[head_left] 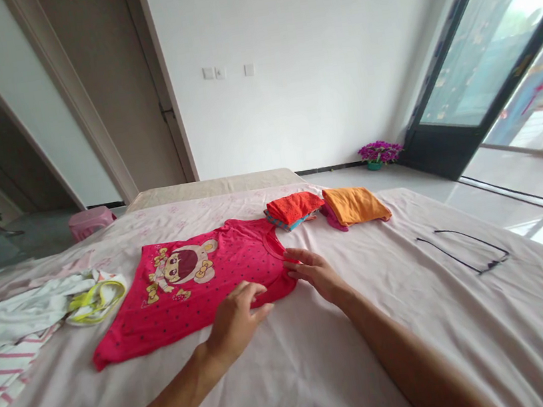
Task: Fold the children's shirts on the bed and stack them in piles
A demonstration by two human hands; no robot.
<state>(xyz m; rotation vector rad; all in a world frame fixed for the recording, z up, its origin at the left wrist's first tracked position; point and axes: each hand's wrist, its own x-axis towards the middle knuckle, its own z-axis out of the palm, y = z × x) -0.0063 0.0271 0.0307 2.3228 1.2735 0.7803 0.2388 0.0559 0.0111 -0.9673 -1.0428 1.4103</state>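
A pink-red T-shirt (pixel 239 262) with small dark dots and a cartoon girl print lies spread flat on the bed sheet (pixel 296 375), its neckline turned to the right. My left hand (pixel 240 319) is over the shirt's near edge, fingers loosely bent and thumb apart, with nothing visible in it. At the neckline and near shoulder, my right hand (pixel 316 277) rests with its fingers stretched out; its fingertips touch the cloth. Beyond it lie a folded red garment (pixel 295 207) on top of a blue one, and a folded orange garment (pixel 356 205) over a magenta one.
Rumpled white and striped clothes (pixel 11 328) lie at the left, beside a yellow-trimmed white piece (pixel 97 301). Eyeglasses (pixel 482 261) sit on the sheet at the right. A pink stool (pixel 92 222) and a pot of purple flowers (pixel 380 153) stand on the floor beyond.
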